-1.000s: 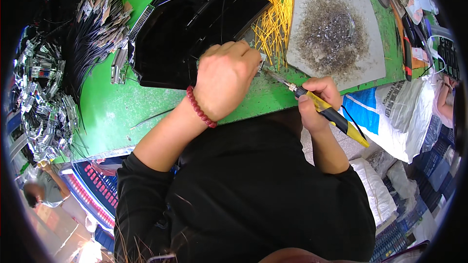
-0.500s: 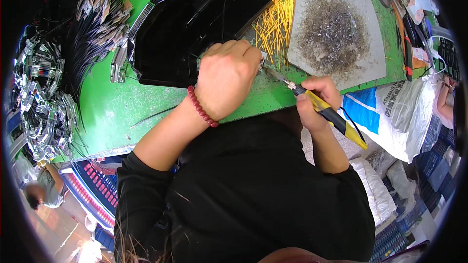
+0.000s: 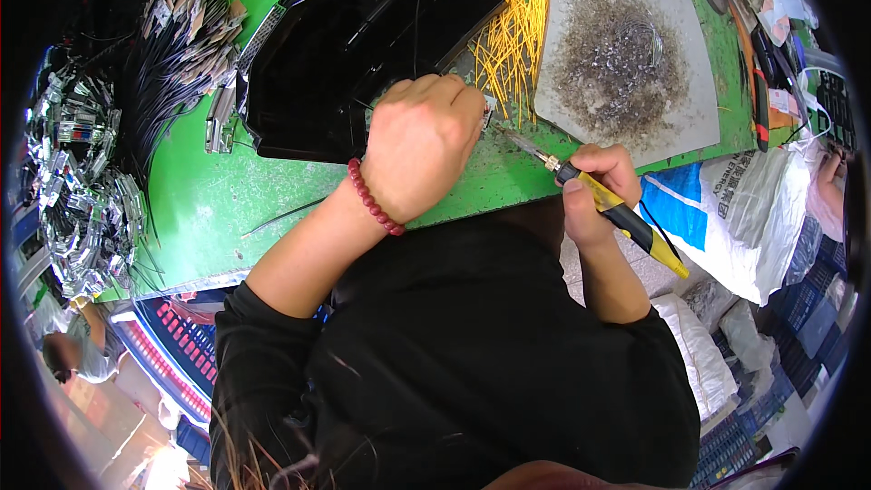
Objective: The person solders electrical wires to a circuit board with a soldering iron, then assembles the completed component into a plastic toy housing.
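My left hand (image 3: 425, 141), back upward and fingers curled down, is closed at the green table (image 3: 304, 186) near its front edge. What its fingers grip is hidden; a small pale piece (image 3: 490, 109) shows just past the fingertips. A yellow and black soldering iron (image 3: 621, 218) is held in my right hand (image 3: 592, 210), thumb along the handle. Its metal tip points up and left, a short way off that pale piece.
Behind my left hand lies a large black plastic tray (image 3: 304, 100). Yellow wires (image 3: 513, 50) lie beside a grey board (image 3: 694, 63) bearing dark metallic debris (image 3: 626, 63). Tagged black wires (image 3: 177, 59) and clear-cased parts (image 3: 82, 181) pile up leftward. Another person (image 3: 86, 349) is at far left.
My right hand has shifted slightly right, drawing the soldering iron's tip away from the pale piece by my left fingers. My left hand stays in place.
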Demonstrator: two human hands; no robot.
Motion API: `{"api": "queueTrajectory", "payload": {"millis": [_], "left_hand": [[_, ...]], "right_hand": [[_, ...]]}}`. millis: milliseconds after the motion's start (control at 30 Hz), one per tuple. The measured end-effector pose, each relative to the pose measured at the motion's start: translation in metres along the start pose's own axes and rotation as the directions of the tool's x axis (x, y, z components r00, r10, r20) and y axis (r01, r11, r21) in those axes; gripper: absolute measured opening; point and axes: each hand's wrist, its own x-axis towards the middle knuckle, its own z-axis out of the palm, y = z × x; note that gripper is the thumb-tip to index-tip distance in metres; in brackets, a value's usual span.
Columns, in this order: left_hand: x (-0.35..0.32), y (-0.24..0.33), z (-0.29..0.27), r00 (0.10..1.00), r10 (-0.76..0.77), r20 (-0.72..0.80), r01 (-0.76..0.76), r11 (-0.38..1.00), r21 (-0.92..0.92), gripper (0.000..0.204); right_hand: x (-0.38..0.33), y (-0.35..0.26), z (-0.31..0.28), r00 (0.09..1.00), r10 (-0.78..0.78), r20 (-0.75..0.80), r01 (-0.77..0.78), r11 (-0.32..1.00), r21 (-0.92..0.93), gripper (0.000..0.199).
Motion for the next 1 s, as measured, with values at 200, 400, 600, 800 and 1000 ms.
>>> {"api": "queueTrajectory", "payload": {"millis": [200, 400, 600, 800, 1000], "left_hand": [[0.0, 0.001, 0.002, 0.999, 0.036, -0.035, -0.035, 0.999, 0.035, 0.014], [-0.001, 0.001, 0.004, 0.998, 0.042, -0.041, -0.04, 0.999, 0.036, 0.014], [-0.001, 0.001, 0.002, 0.999, 0.03, -0.037, -0.029, 0.999, 0.034, 0.014], [-0.002, -0.002, 0.002, 0.999, 0.023, -0.039, -0.023, 1.0, 0.003, 0.013], [-0.002, 0.002, 0.002, 1.0, 0.012, -0.026, -0.012, 1.0, 0.008, 0.013]], "right_hand": [[0.001, -0.005, 0.001, 0.999, -0.015, 0.032, 0.015, 1.0, -0.025, 0.025], [0.001, -0.01, 0.0, 0.996, 0.016, 0.092, -0.008, 0.996, -0.084, 0.023], [0.008, -0.008, 0.006, 0.996, -0.038, 0.077, 0.047, 0.992, -0.113, 0.021], [0.002, -0.002, 0.006, 0.997, -0.081, -0.018, 0.082, 0.996, 0.03, 0.022], [0.0, -0.007, 0.007, 1.0, -0.001, -0.026, 0.002, 0.999, 0.036, 0.033]]}}
